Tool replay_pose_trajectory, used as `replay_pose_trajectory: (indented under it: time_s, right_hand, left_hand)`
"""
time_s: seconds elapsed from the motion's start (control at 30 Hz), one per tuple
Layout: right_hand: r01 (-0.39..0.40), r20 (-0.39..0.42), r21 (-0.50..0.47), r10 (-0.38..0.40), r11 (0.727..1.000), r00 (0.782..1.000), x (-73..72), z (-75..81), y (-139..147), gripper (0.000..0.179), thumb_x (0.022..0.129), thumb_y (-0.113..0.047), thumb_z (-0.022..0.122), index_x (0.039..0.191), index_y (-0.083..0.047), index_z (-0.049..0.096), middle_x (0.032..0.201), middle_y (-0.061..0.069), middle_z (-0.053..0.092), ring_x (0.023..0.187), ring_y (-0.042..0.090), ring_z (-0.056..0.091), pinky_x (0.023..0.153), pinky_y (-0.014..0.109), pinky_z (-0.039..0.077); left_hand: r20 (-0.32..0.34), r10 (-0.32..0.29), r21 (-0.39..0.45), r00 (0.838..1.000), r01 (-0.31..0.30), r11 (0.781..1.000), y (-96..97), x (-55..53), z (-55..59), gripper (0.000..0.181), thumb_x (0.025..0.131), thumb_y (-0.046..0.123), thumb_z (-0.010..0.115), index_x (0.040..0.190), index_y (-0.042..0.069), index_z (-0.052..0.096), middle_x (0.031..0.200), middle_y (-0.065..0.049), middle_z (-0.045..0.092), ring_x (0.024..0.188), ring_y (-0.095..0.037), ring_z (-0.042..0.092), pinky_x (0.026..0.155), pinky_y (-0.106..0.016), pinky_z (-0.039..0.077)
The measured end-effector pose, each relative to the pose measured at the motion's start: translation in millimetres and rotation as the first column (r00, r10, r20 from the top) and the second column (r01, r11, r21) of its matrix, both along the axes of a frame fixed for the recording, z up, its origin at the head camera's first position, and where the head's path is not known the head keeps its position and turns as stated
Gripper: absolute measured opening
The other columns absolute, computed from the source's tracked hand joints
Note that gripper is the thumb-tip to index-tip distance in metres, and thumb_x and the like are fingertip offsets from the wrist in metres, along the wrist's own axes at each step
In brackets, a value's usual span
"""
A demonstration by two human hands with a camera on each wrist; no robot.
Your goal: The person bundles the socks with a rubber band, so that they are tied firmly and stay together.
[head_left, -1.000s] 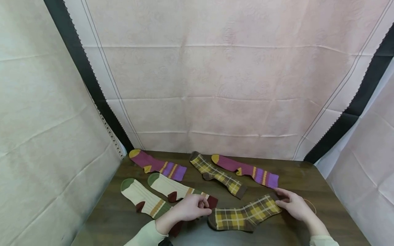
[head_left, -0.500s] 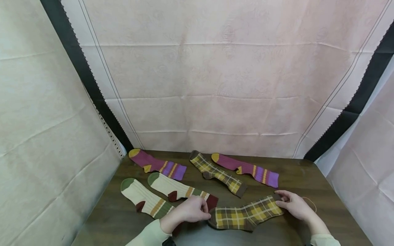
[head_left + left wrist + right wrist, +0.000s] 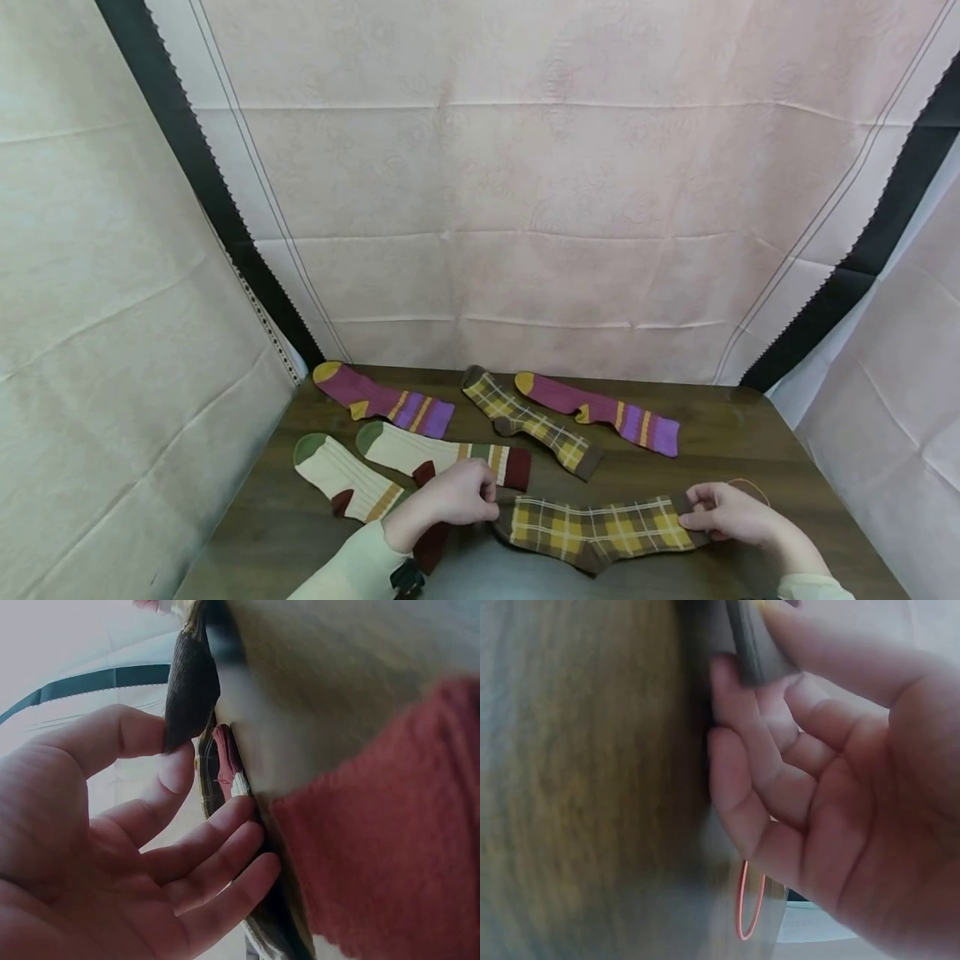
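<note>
A yellow-and-brown plaid sock (image 3: 600, 529) stretches between both hands near the front of the table. My left hand (image 3: 453, 493) pinches its dark brown toe (image 3: 191, 694) between thumb and index finger, the other fingers loosely bent below. At the opposite end, my right hand (image 3: 731, 517) pinches the brown cuff (image 3: 761, 656) between thumb and fingers. Next to the left hand lie two cream socks (image 3: 420, 450) with green toes and dark red heels, partly covered by that hand and forearm. The matching plaid sock (image 3: 528, 425) lies farther back.
Two purple socks with yellow toes lie at the back, one purple sock (image 3: 378, 400) on the left and another purple sock (image 3: 600, 412) on the right. A thin loop (image 3: 741, 930) lies beyond the right hand. Pale fabric walls (image 3: 525, 208) enclose the wooden table (image 3: 795, 533).
The plaid sock has been pulled straighter and shifted slightly left. My right hand moved toward the near edge; my left moved slightly left and back. One cream sock's cuff shifted back.
</note>
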State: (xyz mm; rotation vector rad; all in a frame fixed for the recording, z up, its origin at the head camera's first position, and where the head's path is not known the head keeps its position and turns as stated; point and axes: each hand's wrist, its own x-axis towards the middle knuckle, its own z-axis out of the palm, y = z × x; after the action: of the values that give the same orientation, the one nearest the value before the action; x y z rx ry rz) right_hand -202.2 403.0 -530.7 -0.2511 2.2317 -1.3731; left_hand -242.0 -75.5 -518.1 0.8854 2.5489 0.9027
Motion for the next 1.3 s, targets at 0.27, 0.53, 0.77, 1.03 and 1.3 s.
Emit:
replay_pose_trajectory:
  time_s: [0.27, 0.53, 0.77, 1.03, 1.3]
  right_hand:
    - [-0.067, 0.042, -0.011, 0.068, 0.998, 0.997, 3.8, -3.4, -1.9, 0.021, 0.097, -0.005, 0.074, 0.107, 0.005, 0.058, 0.075, -0.005, 0.055, 0.065, 0.005, 0.054, 0.057, 0.023, 0.047]
    - [-0.092, 0.045, -0.006, 0.092, 0.996, 0.995, 5.7, -5.2, -4.3, 0.027, 0.091, -0.004, 0.08, 0.108, 0.006, 0.061, 0.073, -0.004, 0.056, 0.062, 0.007, 0.057, 0.054, 0.022, 0.047]
    - [-0.094, 0.028, 0.021, 0.094, 0.995, 0.995, 6.5, -3.0, -7.0, 0.026, 0.089, -0.003, 0.082, 0.104, 0.002, 0.062, 0.071, -0.004, 0.056, 0.061, 0.008, 0.057, 0.053, 0.02, 0.044]
    - [-0.066, -0.019, 0.088, 0.068, 0.994, 0.997, 8.5, 0.0, -10.7, 0.027, 0.084, -0.002, 0.086, 0.098, -0.002, 0.062, 0.069, -0.003, 0.057, 0.059, 0.007, 0.057, 0.05, 0.019, 0.041]
    - [-0.043, -0.02, 0.111, 0.046, 0.993, 0.999, 9.9, 0.9, -10.9, 0.03, 0.082, -0.002, 0.088, 0.094, -0.005, 0.061, 0.069, -0.001, 0.058, 0.058, 0.01, 0.058, 0.049, 0.018, 0.04]
  left_hand:
    - [0.016, -0.01, -0.011, 1.0, 0.01, 1.0, -5.2, -4.6, 2.3, 0.024, 0.086, 0.009, 0.079, 0.069, 0.019, 0.064, 0.075, 0.011, 0.057, 0.064, -0.004, 0.05, 0.06, -0.024, 0.044]
    - [0.005, 0.052, -0.011, 0.999, -0.052, 0.999, -5.6, -3.9, 2.3, 0.02, 0.086, 0.007, 0.08, 0.076, 0.017, 0.066, 0.078, 0.008, 0.058, 0.064, -0.007, 0.05, 0.058, -0.026, 0.046]
    - [-0.028, 0.071, -0.031, 0.997, -0.072, 0.997, -4.5, -3.8, 2.3, 0.021, 0.086, 0.006, 0.08, 0.076, 0.017, 0.065, 0.075, 0.01, 0.057, 0.064, -0.007, 0.05, 0.06, -0.026, 0.046]
    - [-0.075, 0.063, -0.058, 0.995, -0.068, 0.996, -4.2, -4.5, 2.5, 0.022, 0.085, 0.007, 0.081, 0.075, 0.018, 0.065, 0.079, 0.007, 0.057, 0.068, -0.007, 0.05, 0.064, -0.026, 0.046]
    - [-0.066, 0.082, -0.068, 0.994, -0.086, 0.994, -3.2, -2.4, 3.0, 0.024, 0.088, 0.009, 0.084, 0.076, 0.018, 0.065, 0.08, 0.006, 0.058, 0.069, -0.008, 0.051, 0.065, -0.027, 0.048]
